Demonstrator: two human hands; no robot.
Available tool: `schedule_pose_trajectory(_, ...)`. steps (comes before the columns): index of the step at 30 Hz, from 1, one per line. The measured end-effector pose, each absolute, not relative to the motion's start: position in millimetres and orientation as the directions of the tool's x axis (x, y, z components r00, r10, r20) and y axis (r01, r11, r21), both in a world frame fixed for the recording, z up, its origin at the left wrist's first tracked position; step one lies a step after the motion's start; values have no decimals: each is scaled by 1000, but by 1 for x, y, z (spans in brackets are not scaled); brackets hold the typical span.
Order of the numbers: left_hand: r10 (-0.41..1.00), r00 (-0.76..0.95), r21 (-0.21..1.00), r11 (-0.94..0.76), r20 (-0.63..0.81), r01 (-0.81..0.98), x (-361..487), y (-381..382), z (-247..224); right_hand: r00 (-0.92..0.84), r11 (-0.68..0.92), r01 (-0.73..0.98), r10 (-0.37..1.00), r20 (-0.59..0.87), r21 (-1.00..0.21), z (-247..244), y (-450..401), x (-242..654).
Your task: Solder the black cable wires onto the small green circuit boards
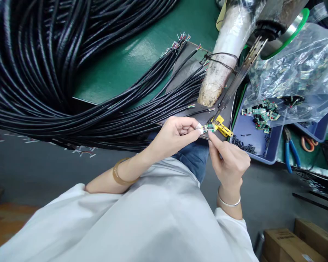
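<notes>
White shirt cloth lies nearest, below both grips: the left hand pinches a small green circuit board at its fingertips, while the right hand has a narrow grip at the board's near edge, though whether it clasps anything I cannot tell. Just beyond both grips slants a soldering iron; the step looks like lining up the board by its tip, and the next move seems to call for steady fingers.

The cables are sheathed in glossy plastic (light is streaked along them); the tabletop is smoothly finished, the tray moulded in smooth plastic, the bag made of crinkled film, the cartons of matt cardboard.
</notes>
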State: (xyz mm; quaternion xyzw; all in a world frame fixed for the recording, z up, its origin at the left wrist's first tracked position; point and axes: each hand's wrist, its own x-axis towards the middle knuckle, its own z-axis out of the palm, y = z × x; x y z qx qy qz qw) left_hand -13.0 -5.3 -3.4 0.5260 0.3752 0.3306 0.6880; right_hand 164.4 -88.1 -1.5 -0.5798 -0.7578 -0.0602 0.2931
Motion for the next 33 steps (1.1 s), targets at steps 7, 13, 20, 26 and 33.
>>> schedule_pose_trajectory(7, 875, 481, 998, 66, -59, 2, -9, -6, 0, 324, 250, 657, 758, 566, -711, 6, -88, 153)
schedule_pose_trajectory(13, 863, 504, 999, 34, -49, 40, -6, -3, 4, 184, 148, 696, 909, 374, -702, 8, -75, 152)
schedule_pose_trajectory(20, 849, 522, 996, 90, -78, 3, -2, 7, 4, 163, 215, 710, 876, 454, -670, 8, -65, 152)
schedule_pose_trajectory(26, 876, 474, 996, 91, -82, 4, 1, 14, 8, 141, 247, 736, 855, 499, -630, 9, -61, 152)
schedule_pose_trajectory(33, 892, 446, 997, 80, -78, 15, 1, 13, 14, 117, 270, 781, 822, 557, -563, 15, -58, 150)
